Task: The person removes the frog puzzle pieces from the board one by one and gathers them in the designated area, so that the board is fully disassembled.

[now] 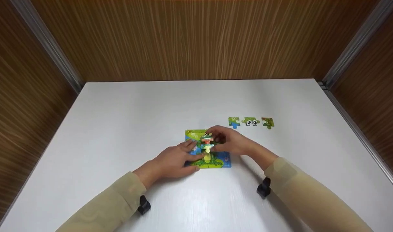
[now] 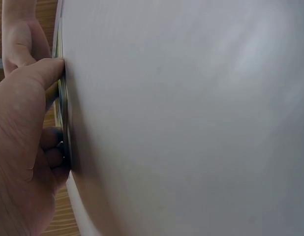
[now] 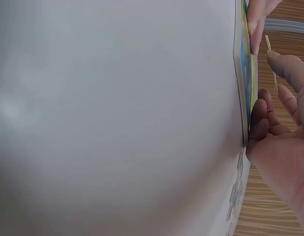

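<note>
Nearest you, your two beige sleeves (image 1: 109, 199) (image 1: 306, 190) reach in over the white tabletop (image 1: 135, 112), each with a black wrist mount (image 1: 144, 205) (image 1: 264, 188) at the cuff; your left hand (image 1: 175, 161) lies with its fingers spread on the frog puzzle board (image 1: 193, 132) — it rests there and is wrapped round nothing, the thumb by the near edge and the index finger pointing in towards the middle. Your right hand (image 1: 233, 141) comes over the board's right side and pinches a puzzle piece (image 1: 207, 140) with a red mouth between thumb and finger; the right wrist view shows that piece edge-on, raised off the board. Beyond the board, to the right, three loose pieces lie in a row on the tabletop, apart from one another: a green-and-blue piece (image 1: 234, 122), a piece with two eyes (image 1: 250, 121) and a green-and-red piece (image 1: 268, 122); farthest off, past the table's back edge, stands a brown wood-grain wall (image 1: 190, 38).
</note>
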Tool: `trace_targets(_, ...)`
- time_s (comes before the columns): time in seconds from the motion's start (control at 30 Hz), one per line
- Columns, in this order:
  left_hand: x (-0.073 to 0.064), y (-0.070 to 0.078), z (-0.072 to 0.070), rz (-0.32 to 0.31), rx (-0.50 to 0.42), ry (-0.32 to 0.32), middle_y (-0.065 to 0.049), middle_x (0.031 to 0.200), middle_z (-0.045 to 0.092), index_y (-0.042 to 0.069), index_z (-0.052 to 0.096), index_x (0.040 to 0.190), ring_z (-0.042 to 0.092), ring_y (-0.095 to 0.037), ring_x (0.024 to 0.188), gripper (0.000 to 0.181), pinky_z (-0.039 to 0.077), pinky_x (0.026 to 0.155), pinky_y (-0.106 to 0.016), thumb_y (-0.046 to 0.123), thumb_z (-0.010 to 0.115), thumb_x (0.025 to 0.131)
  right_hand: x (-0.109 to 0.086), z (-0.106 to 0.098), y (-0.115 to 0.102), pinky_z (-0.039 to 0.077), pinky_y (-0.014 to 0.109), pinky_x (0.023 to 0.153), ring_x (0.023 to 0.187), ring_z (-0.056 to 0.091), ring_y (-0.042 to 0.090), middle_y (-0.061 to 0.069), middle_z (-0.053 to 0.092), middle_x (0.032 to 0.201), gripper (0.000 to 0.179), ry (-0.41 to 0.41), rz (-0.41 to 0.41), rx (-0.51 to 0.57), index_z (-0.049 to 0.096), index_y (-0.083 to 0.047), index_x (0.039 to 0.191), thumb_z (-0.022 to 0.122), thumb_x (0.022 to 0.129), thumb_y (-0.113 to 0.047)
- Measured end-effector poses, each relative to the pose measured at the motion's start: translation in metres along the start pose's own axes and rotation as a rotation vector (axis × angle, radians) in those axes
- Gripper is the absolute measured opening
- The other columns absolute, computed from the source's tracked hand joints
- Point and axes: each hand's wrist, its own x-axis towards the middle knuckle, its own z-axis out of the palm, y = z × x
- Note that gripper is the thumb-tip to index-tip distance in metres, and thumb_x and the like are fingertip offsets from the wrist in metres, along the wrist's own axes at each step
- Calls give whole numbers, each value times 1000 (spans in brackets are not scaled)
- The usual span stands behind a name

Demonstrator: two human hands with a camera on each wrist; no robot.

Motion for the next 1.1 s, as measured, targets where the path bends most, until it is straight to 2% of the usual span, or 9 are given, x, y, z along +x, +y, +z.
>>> trace_targets(0.33,2,-3,0,-9,-3,3,-16,170,31,31,57,155,23,-33,160,54,37,120,-55,53,51,106,-4,-9,-7,52,39,91,104,61,26,12,66,119,57,22,-45,-3,58,-10,146,82,94,-12)
trace_targets(0.6,5,-7,0,9,-6,14,-17,169,33,30,57,156,24,-35,159,55,37,120,-57,53,52,106,-11,-26,-8,48,42,89,104,59,28,10,64,118,59,60,-28,-34,59,-10,147,83,94,-16)
trace_targets(0.83,4,-9,1,9,-6,17,-17,169,33,29,56,156,25,-35,159,55,37,120,-57,53,52,106,-24,-43,2,49,42,93,109,58,31,11,63,121,58,101,17,-38,60,-9,146,83,94,-15)
trace_targets(1.1,4,-6,-1,8,-1,14,-18,169,33,27,57,156,25,-36,159,55,37,120,-57,51,53,106,-43,-61,19,46,39,90,110,58,31,12,63,121,58,147,35,-47,60,-9,146,83,93,-13)
